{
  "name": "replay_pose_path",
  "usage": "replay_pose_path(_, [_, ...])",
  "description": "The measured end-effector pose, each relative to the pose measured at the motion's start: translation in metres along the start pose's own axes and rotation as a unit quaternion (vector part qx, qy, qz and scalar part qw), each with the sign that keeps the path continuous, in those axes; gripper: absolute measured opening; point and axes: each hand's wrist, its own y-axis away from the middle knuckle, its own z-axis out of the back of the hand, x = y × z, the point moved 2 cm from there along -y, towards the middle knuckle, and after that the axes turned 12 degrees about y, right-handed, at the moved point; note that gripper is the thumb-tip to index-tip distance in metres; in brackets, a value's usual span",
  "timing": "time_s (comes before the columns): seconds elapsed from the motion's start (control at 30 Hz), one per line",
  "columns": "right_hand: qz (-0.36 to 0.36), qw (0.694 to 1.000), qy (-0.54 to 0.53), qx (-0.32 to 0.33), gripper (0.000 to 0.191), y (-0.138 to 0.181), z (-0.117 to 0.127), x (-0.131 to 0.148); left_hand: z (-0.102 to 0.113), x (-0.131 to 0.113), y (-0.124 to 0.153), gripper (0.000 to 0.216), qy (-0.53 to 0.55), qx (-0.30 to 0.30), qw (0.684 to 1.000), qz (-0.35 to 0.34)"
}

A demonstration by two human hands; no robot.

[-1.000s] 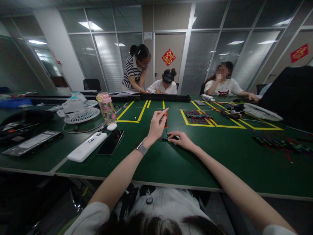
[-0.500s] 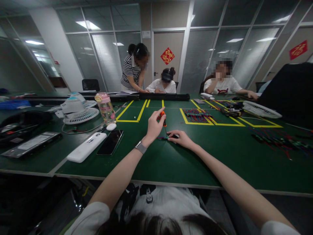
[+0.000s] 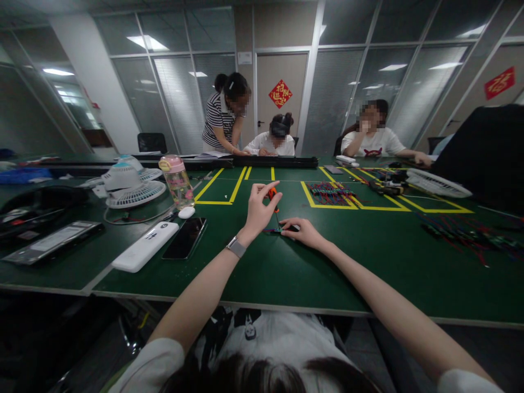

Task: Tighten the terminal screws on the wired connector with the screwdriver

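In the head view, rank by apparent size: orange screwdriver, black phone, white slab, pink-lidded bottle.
1. white slab
2. black phone and pink-lidded bottle: too alike to rank
3. orange screwdriver, visible part only; the left hand hides some

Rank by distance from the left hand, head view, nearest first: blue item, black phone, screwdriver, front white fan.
From the left hand:
1. Screwdriver: at its fingers.
2. Black phone: to its left.
3. Front white fan: farther left.
4. Blue item: near the view's left edge.
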Motion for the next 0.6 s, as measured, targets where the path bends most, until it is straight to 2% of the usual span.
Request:
replay_pose_path(0.13, [0.000, 1.000, 0.001, 0.005, 0.012, -0.0004, -0.0001, -0.0004, -0.0026, 0.0007, 0.0004, 0.037, 0.057, 0.043, 0.997, 0.014])
replay_pose_path(0.2, [-0.001, 1.000, 0.001, 0.005, 0.012, -0.0004, 0.0001, -0.0005, -0.0027, -0.0003, 0.0011, 0.036, 0.063, 0.037, 0.997, 0.010])
replay_pose_path(0.33, [-0.002, 1.000, -0.001, 0.004, 0.012, -0.0001, 0.0007, -0.0002, -0.0007, -0.0031, 0.0018, 0.031, 0.010, 0.001, 1.000, -0.007])
replay_pose_path(0.5, [-0.004, 1.000, -0.001, 0.006, 0.012, 0.0003, 0.0015, 0.0012, -0.0027, -0.0011, 0.0007, 0.037, 0.044, 0.036, 0.998, 0.012])
replay_pose_path(0.6, [-0.005, 1.000, -0.003, 0.005, 0.011, 0.0004, 0.0016, 0.0020, -0.0022, -0.0016, 0.0012, 0.034, 0.034, 0.020, 0.999, 0.002])
